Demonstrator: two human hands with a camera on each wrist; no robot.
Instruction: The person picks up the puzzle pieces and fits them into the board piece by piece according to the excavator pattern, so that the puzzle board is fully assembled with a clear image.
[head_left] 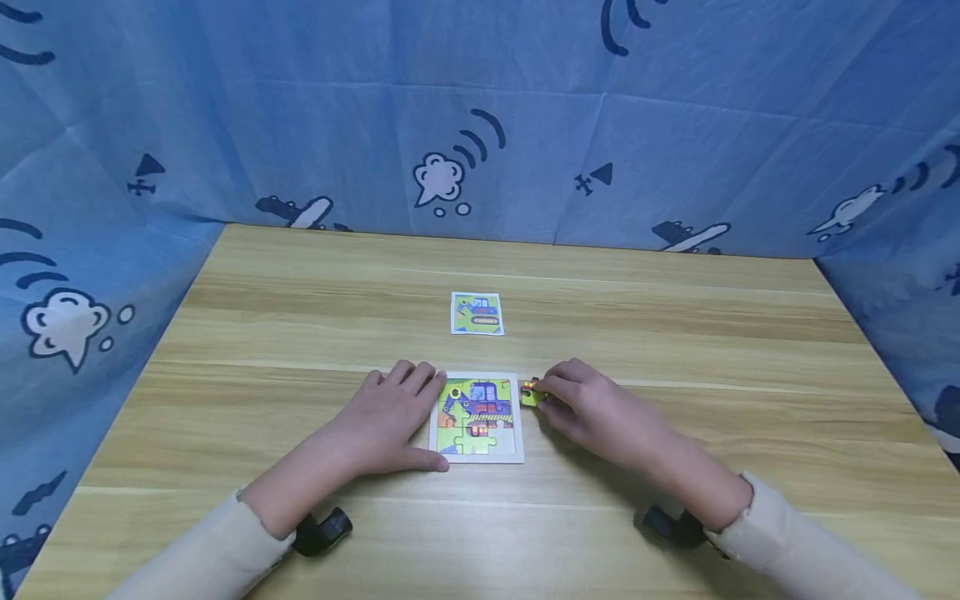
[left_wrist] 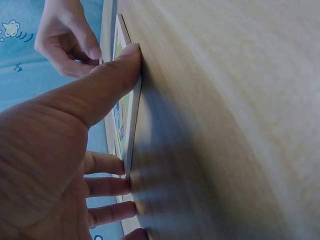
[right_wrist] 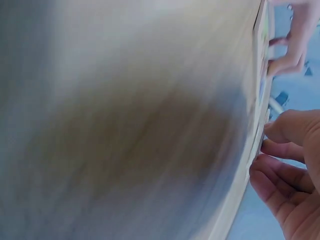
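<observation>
A square jigsaw puzzle [head_left: 480,406] with a white frame lies on the table and shows a blue digger on green. Its lower right corner is bare white. My left hand [head_left: 393,417] rests along its left side, fingers extended at the frame's edge and thumb by the near left corner; the left wrist view shows the thumb [left_wrist: 117,70] lying across the frame's edge. Just right of the frame, my right hand [head_left: 600,408] pinches a small green and red puzzle piece [head_left: 529,393] between thumb and fingers. In the right wrist view, the fingers [right_wrist: 280,185] mostly hide the piece.
A small picture card [head_left: 477,314] with the same digger lies behind the puzzle. The wooden table [head_left: 675,325] ends at a blue patterned cloth [head_left: 525,117] at the back and sides. Both wrists wear black camera mounts [head_left: 322,532].
</observation>
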